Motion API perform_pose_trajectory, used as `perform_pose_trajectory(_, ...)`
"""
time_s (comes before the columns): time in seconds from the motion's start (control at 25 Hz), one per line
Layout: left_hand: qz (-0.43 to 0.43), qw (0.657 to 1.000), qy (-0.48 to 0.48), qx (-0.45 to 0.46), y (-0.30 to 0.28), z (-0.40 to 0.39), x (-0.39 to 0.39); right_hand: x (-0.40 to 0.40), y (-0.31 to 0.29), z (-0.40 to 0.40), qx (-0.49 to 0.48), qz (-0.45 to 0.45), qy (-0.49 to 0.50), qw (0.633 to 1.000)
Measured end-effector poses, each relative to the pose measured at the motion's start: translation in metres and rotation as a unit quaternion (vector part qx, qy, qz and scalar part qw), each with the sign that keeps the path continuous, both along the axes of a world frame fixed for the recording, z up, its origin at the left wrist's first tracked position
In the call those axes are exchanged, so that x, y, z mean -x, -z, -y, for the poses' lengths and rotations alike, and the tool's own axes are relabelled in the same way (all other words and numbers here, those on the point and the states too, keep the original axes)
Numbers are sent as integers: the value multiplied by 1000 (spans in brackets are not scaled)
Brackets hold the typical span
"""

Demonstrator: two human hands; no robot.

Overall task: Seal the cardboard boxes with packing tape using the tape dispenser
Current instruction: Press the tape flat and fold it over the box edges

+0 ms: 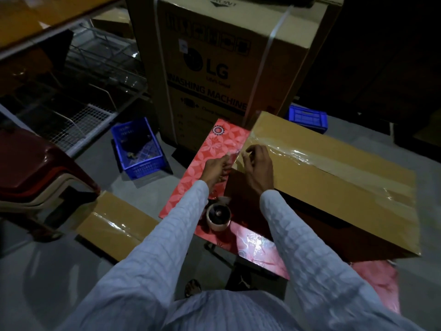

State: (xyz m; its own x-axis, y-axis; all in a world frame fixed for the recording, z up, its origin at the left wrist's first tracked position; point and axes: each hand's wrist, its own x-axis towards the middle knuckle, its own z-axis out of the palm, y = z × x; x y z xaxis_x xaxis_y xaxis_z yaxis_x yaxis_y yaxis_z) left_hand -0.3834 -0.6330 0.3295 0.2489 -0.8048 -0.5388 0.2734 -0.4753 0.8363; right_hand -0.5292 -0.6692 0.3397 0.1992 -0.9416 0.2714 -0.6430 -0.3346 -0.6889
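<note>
Item: cardboard box (334,187), brown, lying on the red patterned table (210,158), right of centre. A strip of clear packing tape (317,161) runs along its top seam from the left end toward the far right, wrinkled and glossy in places.

Item: my left hand (216,169), at the box's left end, fingertips pinched narrow on the loose tail of tape that hangs over the edge.

Item: my right hand (259,163), just beside the left, fingers curled, tips on the same tail at the box corner. Whether it pinches or only presses I cannot tell.

Item: tape dispenser (218,215), with its roll, set down on the table near me, between my sleeves; neither hand touches it.

Step in hand, by my judgement: finishing the tape end on this box. Next move calls for folding the tail down the end face and rubbing it flat, without creasing.

Surroundings: second taped box (112,225) low at left; large washing-machine carton (226,68) far; blue crate (136,149) on the floor; stacked plastic chairs (35,177) at left.
</note>
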Motion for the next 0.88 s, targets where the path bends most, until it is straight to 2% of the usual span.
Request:
perform_pose_trajectory(0.08,-11,1000,-14,-9,2,0,4,3,5,11,-37,19,14,999)
perform_pose_trajectory(0.36,-16,999,-46,-13,11,1,6,8,9,16,-69,67,-16,995)
perform_pose_trajectory(0.6,-44,990,-117,-63,4,1,22,4,0,13,-106,28,-25,994)
perform_pose_trajectory(0.8,-117,983,-88,-113,1,3,35,6,-2,16,-105,-9,-13,994)
perform_pose_trajectory(0.88,-115,983,-84,-115,4,-1,43,10,0,17,-100,-14,-6,995)
